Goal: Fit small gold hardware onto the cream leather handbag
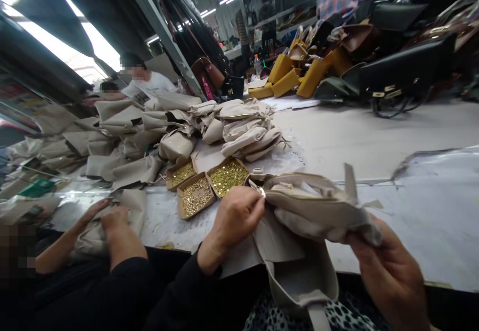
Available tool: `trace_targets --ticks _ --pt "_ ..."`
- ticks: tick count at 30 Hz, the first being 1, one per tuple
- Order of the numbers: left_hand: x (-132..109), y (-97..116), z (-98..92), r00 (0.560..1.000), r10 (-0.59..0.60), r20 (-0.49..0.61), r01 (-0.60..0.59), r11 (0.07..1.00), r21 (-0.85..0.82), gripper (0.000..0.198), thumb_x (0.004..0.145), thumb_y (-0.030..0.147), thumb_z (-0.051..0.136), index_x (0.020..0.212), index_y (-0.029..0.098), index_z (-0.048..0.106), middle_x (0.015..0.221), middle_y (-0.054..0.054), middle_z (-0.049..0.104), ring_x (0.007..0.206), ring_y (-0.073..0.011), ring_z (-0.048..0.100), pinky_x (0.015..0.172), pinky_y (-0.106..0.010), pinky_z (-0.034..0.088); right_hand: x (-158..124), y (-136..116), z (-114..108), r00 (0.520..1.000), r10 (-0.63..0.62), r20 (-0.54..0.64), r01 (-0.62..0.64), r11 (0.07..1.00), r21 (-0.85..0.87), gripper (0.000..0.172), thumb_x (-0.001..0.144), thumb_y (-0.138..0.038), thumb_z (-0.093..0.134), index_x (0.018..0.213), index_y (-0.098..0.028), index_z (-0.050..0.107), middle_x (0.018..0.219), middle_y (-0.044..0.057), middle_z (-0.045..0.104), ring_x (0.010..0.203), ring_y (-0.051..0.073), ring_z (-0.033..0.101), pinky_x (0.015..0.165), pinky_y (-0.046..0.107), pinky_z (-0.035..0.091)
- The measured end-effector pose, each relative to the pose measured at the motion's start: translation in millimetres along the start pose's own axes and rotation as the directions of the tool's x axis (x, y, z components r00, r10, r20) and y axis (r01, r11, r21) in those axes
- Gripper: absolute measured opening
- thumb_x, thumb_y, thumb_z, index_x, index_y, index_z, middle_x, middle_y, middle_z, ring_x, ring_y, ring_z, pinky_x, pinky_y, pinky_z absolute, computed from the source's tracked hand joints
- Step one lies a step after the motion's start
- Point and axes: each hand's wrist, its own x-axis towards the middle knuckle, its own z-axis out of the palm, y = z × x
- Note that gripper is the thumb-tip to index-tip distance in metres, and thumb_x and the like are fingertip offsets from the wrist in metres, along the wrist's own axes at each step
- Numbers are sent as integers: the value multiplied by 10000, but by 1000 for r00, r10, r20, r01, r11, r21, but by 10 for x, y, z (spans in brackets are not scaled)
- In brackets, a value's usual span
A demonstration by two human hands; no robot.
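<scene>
I hold a beige handbag [318, 211] over the near edge of the white table [374, 136]. My left hand [235, 219] pinches the bag's left end by its zipper, where a small metal piece shows at my fingertips. My right hand [389, 271] grips the bag's right end from below. The bag's lower panel and strap hang down toward my lap.
Three small cardboard boxes of gold hardware [204, 184] sit just beyond my left hand. A heap of beige bags [157, 126] fills the left. A co-worker's hands [105, 216] press a beige piece at my left. Yellow and black bags [337, 67] are piled far right.
</scene>
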Motion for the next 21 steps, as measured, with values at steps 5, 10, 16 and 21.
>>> trace_targets --ticks 5,10,16,21 --pt "33 -167 9 933 -298 -200 278 952 -125 84 898 163 661 826 184 622 868 -19 644 846 -186 615 778 -320 461 67 -16 -3 908 -234 349 319 924 -211 117 972 -188 671 864 -230 660 1127 60 691 972 209 698 799 247 573" --pt "-12 -211 39 946 -290 -145 274 954 -119 196 945 206 636 750 184 626 866 -25 635 887 -193 604 829 -341 449 143 -18 52 918 -75 390 187 948 -259 146 1039 -271 580 915 -245 651 743 -21 631 629 144 614 561 214 493" --pt "-87 -146 58 950 -225 -215 227 974 -14 220 979 242 635 767 191 664 868 -39 658 919 -218 574 859 -368 438 221 -94 76 907 291 304 -309 951 12 177 1069 -417 570 1140 -255 580 771 -20 682 612 160 676 595 209 591" --pt "-130 -77 130 960 -210 -188 207 978 -32 319 1029 284 585 732 187 649 828 -41 668 886 -217 555 835 -369 432 126 -249 -9 940 180 291 -208 975 71 135 1024 -386 655 1067 -260 633 895 31 694 811 212 695 729 257 602"
